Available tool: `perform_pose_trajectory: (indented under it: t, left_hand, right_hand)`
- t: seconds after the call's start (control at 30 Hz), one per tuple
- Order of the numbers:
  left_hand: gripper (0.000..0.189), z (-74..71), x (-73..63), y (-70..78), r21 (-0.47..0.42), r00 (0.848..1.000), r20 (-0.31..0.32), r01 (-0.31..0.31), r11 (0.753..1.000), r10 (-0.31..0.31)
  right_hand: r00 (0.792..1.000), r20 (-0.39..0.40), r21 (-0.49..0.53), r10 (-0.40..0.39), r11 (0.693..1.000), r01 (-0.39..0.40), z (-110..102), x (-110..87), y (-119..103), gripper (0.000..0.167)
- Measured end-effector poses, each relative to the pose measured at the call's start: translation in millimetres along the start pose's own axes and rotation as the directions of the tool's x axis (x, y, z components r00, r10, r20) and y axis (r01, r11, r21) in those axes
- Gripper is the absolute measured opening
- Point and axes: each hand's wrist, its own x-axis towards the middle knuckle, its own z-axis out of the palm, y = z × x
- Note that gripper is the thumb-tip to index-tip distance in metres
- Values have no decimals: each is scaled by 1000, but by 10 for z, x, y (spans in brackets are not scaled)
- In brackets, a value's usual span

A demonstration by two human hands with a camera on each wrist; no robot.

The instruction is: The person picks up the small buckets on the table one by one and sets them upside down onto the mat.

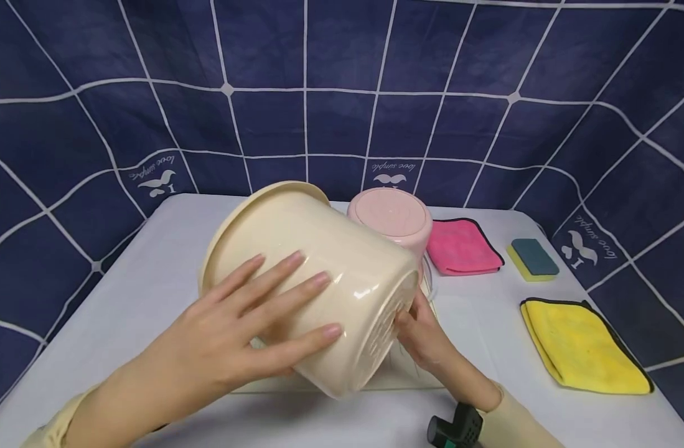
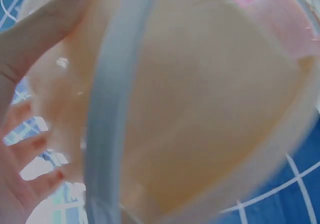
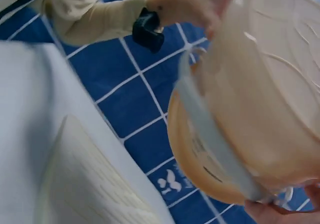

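A cream plastic bucket (image 1: 308,267) is held tilted over the table, its mouth toward the upper left and its base toward the lower right. My left hand (image 1: 246,330) lies spread along its near side with the fingers fairly straight. At the base rim my right hand (image 1: 422,333) grips the bucket, thumb on the bottom and the other fingers hidden behind. A pale grey handle (image 2: 112,103) runs across the bucket in the left wrist view, and the same handle (image 3: 215,134) appears in the right wrist view.
An upturned pink bucket (image 1: 392,214) stands just behind. To the right lie a folded pink cloth (image 1: 463,246), a green and yellow sponge (image 1: 533,258) and a folded yellow cloth (image 1: 588,348). Below the cream bucket is a flat cream ribbed board (image 3: 90,174) on the white table (image 1: 151,292).
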Motion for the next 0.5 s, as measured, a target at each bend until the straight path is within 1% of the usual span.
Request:
perform_pose_trajectory:
  t: [0.03,0.07,0.1,0.17,0.2,0.27,0.3,0.33,0.37,0.43,0.5]
  left_hand:
    - [56,-124,72,16,-12,999,-48,10,1000,-10]
    - [59,-228,141,32,-22,993,-112,20,1000,-22]
    - [61,-317,215,47,-36,983,-183,27,999,-33]
    - [65,-448,337,73,-73,952,-300,40,997,-60]
    - [65,-480,377,78,-86,933,-353,45,995,-73]
    - [61,-519,437,90,-116,901,-422,57,992,-101]
    - [59,-535,462,96,-130,891,-439,62,989,-114]
    - [57,-550,477,105,-147,888,-441,76,986,-134]
    - [56,-570,489,118,-164,889,-430,97,982,-160]
    - [56,-612,497,144,-193,900,-373,163,968,-226]
    - [63,-647,485,165,-211,904,-301,247,946,-304]
  right_hand:
    - [999,2,-50,-49,998,49,31,16,-34,86]
    - [995,11,-90,-98,991,99,61,29,-69,91]
    - [988,29,-121,-149,981,151,88,43,-103,96]
    - [969,62,-171,-241,954,248,144,62,-165,104]
    - [958,77,-186,-277,940,286,165,70,-187,106]
    - [944,103,-202,-314,923,329,202,82,-213,107]
    - [941,108,-219,-319,916,336,215,92,-215,107]
    - [943,108,-237,-316,913,333,226,100,-212,107]
    - [948,104,-244,-300,917,316,238,109,-204,107]
    - [966,78,-253,-246,932,258,257,131,-176,106]
    - [981,46,-271,-186,943,192,279,156,-146,105]
